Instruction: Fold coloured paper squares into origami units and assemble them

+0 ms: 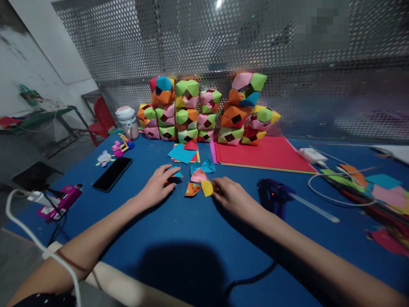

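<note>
Folded paper pieces lie in a loose cluster in the middle of the blue table: a yellow piece, a pink one, an orange one and blue ones. My right hand has its fingers curled in a pinch at the right edge of the yellow piece. To the left, my left hand rests low over the table, thumb and fingers apart. A small blue folded piece shows by its fingertips, with something reddish partly hidden beneath the hand.
Stacked paper balls line the back by a perforated metal screen. Paper squares and red sheets lie before them. A glue gun sits right, near a cable and paper scraps. A phone and power strip lie left.
</note>
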`<control>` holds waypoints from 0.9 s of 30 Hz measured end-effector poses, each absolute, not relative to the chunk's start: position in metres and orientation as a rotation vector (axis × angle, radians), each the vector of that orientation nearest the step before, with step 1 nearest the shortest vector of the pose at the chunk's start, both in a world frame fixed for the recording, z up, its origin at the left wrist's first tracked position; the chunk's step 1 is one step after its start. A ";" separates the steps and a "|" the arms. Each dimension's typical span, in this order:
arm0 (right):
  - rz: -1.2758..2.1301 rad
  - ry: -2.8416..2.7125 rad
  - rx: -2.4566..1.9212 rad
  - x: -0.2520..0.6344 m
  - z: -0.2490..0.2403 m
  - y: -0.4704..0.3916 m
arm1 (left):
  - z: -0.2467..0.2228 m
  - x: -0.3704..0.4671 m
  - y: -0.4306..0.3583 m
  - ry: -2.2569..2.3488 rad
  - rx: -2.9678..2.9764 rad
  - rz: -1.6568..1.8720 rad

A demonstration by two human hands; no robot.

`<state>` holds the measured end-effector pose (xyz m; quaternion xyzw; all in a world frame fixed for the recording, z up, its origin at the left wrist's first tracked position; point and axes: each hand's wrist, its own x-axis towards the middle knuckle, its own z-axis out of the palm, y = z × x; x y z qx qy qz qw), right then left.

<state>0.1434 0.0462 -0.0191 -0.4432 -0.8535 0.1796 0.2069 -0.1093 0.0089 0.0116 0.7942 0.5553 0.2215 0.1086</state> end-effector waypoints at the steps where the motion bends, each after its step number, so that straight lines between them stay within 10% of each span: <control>1: 0.514 -2.357 -1.231 0.140 -0.020 0.049 | 0.011 -0.109 0.012 1.642 2.331 0.684; 27: 0.663 -2.370 -0.703 0.190 0.007 -0.026 | 0.012 -0.062 0.009 1.293 3.114 0.337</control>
